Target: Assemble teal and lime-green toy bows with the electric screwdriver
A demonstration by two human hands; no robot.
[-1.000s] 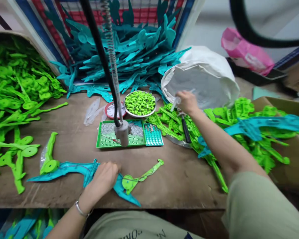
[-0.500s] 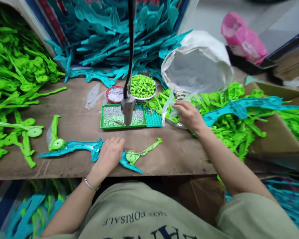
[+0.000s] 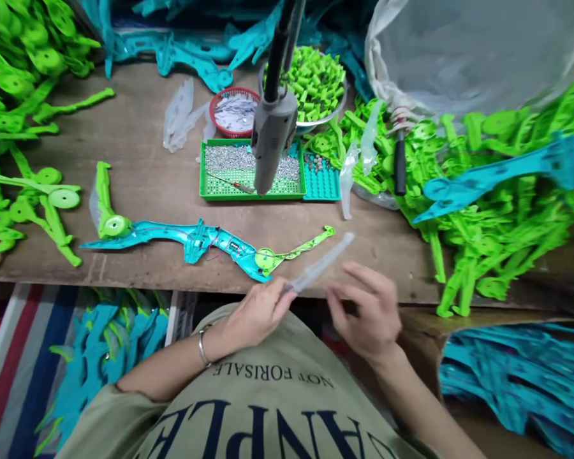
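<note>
Clear, soft plastic, a long narrow sleeve slants across the lower middle of the frame, pinched at its near end by the left hand, whose grip is closed on it; that lifts it clear of the desk edge. The right hand hovers beside it with fingers loosely spread, holding nothing. Just above lies the teal plastic bow body with green end pieces, flat and untouched. Half a second earlier the left hand pressed on that bow and the right reached into the green parts.

Olive printed T-shirt, silver bracelet on left wrist.
</note>
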